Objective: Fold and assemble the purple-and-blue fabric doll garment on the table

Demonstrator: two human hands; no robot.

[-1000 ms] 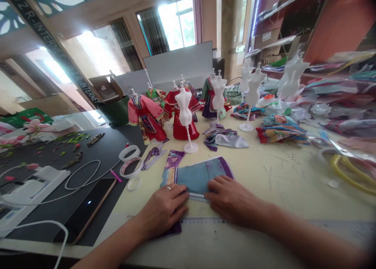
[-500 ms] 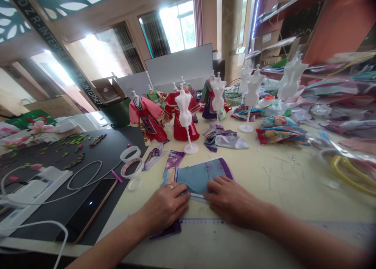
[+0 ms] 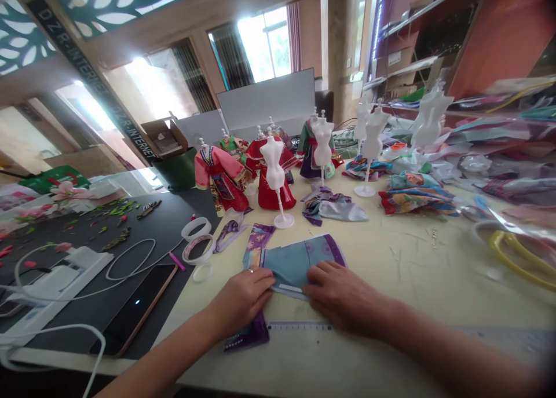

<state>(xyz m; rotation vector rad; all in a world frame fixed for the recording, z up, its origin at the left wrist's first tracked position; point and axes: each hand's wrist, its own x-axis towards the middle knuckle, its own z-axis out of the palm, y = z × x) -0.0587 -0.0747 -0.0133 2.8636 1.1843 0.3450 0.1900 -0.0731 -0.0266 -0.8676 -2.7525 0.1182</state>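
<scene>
A small blue doll garment with purple trim [image 3: 295,259] lies flat on the cream table [image 3: 417,270]. My left hand [image 3: 241,300] rests on its near left edge, fingers curled and pressed on the cloth, a ring on one finger. My right hand [image 3: 341,294] presses the near right edge with bent fingers. Between the two hands a narrow white strip [image 3: 289,288] shows along the hem. A purple cloth scrap [image 3: 249,335] pokes out under my left wrist. A clear ruler [image 3: 304,327] lies just in front of the hands.
White mini mannequins [image 3: 273,172] and dressed ones in red and pink [image 3: 217,178] stand behind the garment. Tape rolls [image 3: 196,238], a phone [image 3: 134,308] and white cables [image 3: 125,265] lie on the black mat at left. Folded fabrics [image 3: 412,192] and yellow hoops [image 3: 521,256] sit at right.
My left hand has slid a little forward and right along the hem, uncovering more of the purple scrap beneath the wrist. The right hand stays in place.
</scene>
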